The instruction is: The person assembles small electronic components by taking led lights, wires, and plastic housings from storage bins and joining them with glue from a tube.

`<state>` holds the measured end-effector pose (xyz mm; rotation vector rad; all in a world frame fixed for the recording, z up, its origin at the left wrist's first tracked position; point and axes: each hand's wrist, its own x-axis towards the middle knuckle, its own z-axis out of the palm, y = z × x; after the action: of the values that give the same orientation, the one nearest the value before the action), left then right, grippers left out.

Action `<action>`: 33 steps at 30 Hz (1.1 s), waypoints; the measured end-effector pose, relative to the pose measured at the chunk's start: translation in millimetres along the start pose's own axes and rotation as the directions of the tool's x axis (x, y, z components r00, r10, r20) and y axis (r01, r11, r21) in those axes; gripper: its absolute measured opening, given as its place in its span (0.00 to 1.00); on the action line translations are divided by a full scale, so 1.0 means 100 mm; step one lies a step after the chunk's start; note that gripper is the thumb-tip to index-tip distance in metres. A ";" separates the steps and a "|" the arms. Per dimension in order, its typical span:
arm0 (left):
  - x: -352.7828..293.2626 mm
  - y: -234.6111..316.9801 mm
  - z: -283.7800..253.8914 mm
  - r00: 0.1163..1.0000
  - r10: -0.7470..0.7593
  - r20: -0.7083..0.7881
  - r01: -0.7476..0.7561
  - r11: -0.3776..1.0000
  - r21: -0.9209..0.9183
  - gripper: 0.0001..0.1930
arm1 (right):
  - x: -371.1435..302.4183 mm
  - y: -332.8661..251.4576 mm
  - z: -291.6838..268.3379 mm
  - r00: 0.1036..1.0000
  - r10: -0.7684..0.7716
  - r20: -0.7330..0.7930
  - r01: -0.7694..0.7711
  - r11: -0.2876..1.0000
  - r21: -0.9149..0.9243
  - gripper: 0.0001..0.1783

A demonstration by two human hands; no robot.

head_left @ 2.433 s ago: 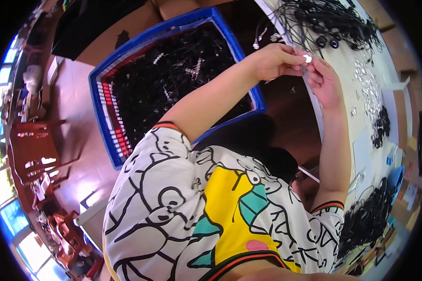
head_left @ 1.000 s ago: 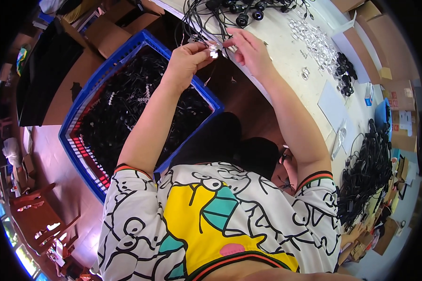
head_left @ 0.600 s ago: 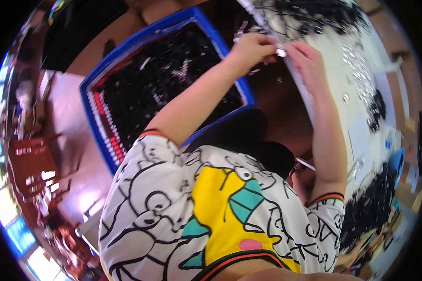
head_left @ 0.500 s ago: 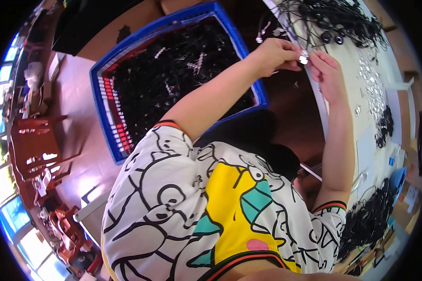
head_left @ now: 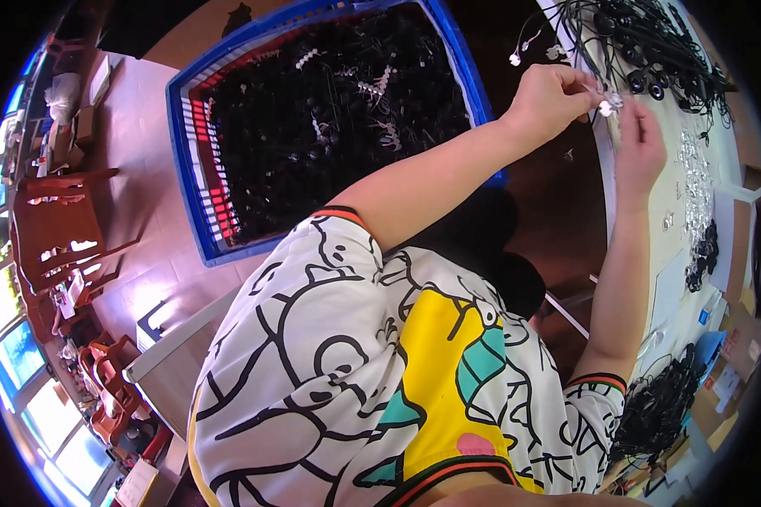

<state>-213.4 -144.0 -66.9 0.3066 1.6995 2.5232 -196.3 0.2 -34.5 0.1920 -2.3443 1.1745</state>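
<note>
Both of my hands meet at the near edge of the white table, by a heap of black cables (head_left: 630, 42). My left hand (head_left: 551, 103) is closed, its thumb and fingertips pinching at a small clear-and-white plastic piece (head_left: 609, 105). On the other side of that piece my right hand (head_left: 641, 150) is closed too, fingertips pressed to it. The piece is tiny and shiny, so its exact kind cannot be made out. Thin cable ends with white connectors (head_left: 516, 59) hang over the table edge just beyond my left hand.
A blue plastic basket (head_left: 183, 169) full of black cables with white ends stands to the left. Along the white table (head_left: 664, 241) lie many small clear pieces (head_left: 696, 182) and another black cable heap (head_left: 664, 406). Wooden chairs (head_left: 63, 228) stand at the far left.
The view has shifted, with the basket now higher in it. Both hands have moved right together, still pinching the small piece. My right fingers are now lower beside it.
</note>
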 end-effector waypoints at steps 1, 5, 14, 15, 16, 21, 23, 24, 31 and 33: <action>-0.07 0.00 -0.05 1.000 0.016 0.007 -0.016 0.998 0.055 0.17 | 0.04 -0.03 -0.02 0.973 0.230 -0.026 -0.223 0.963 0.148 0.11; -0.13 -0.35 -0.71 0.997 0.001 -0.082 0.017 0.977 0.212 0.18 | 0.15 0.06 -0.17 0.917 0.385 -0.101 -0.276 0.798 0.536 0.14; -1.67 -0.99 -5.33 0.426 -0.103 -0.899 0.408 0.909 0.090 0.18 | 0.13 0.14 -0.11 0.923 0.384 -0.011 -0.355 0.863 0.360 0.13; -1.67 -0.99 -5.33 0.319 -0.014 -0.948 0.678 0.702 0.218 0.16 | 0.14 0.18 -0.17 0.930 0.366 -0.025 -0.337 0.880 0.335 0.13; -1.72 -0.96 -5.32 0.322 -0.095 -0.942 0.719 0.672 0.178 0.15 | 0.15 0.21 -0.23 0.937 0.346 -0.036 -0.318 0.895 0.311 0.13; -2.15 -0.98 -5.16 0.580 0.037 -0.814 0.803 0.143 0.578 0.11 | 0.19 0.30 -0.29 0.945 0.328 0.005 -0.322 0.924 0.208 0.15; -2.20 -1.12 -5.08 0.680 0.030 -0.733 0.715 0.198 0.671 0.10 | 0.20 0.33 -0.29 0.941 0.339 -0.007 -0.332 0.923 0.193 0.15; -2.21 -1.16 -5.02 0.704 0.029 -0.710 0.688 0.222 0.691 0.10 | 0.21 0.35 -0.30 0.938 0.347 -0.019 -0.338 0.923 0.187 0.15; -1.87 -1.32 -4.67 0.775 -0.028 -0.632 0.613 0.275 0.740 0.08 | 0.23 0.40 -0.30 0.924 0.378 -0.059 -0.363 0.914 0.179 0.15; -1.81 -1.39 -4.53 0.801 -0.081 -0.593 0.585 0.314 0.747 0.09 | 0.23 0.41 -0.33 0.930 0.363 -0.053 -0.351 0.923 0.156 0.16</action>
<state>-138.1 -535.2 -381.4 -0.6458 2.8174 1.0880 -218.1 53.4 -35.5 -0.2434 -2.2841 1.4946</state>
